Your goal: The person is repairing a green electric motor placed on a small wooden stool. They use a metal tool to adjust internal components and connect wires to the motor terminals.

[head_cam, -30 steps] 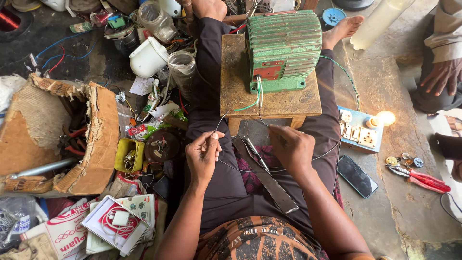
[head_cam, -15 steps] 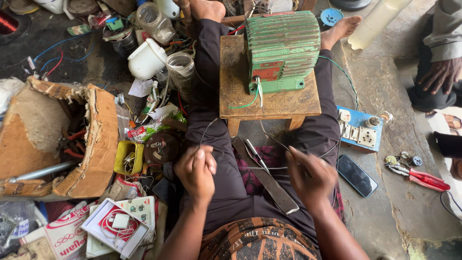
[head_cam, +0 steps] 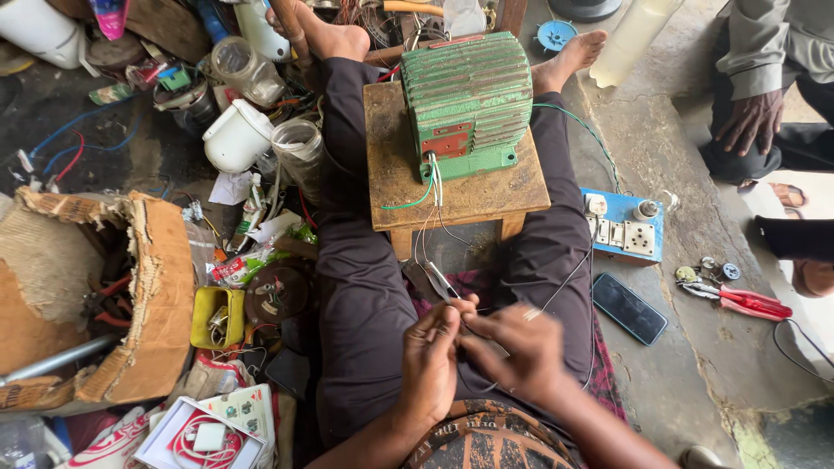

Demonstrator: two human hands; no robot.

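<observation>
Thin wires (head_cam: pixel 432 227) are pinched betw. fingertips of left hand (head_cam: pixel 432 347) and right hand (head_cam: pixel 514 343), both held close together over the lap. The wires are seen running up to a green finned motor (head_cam: pixel 469 102), set upright on a small wooden stool (head_cam: pixel 395 165) betw. the legs. A blue switchboard (head_cam: pixel 627 227) and black phone (head_cam: pixel 629 307) are laid to the right; red-handled pliers (head_cam: pixel 738 299) further out.

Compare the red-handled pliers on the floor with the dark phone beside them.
The red-handled pliers are slim, with bright red grips and metal jaws; the dark phone is a flat black slab. The pliers lie roughly crosswise in the picture; the phone lies diagonally. Both rest untouched on the concrete floor, apart from both hands.
</observation>
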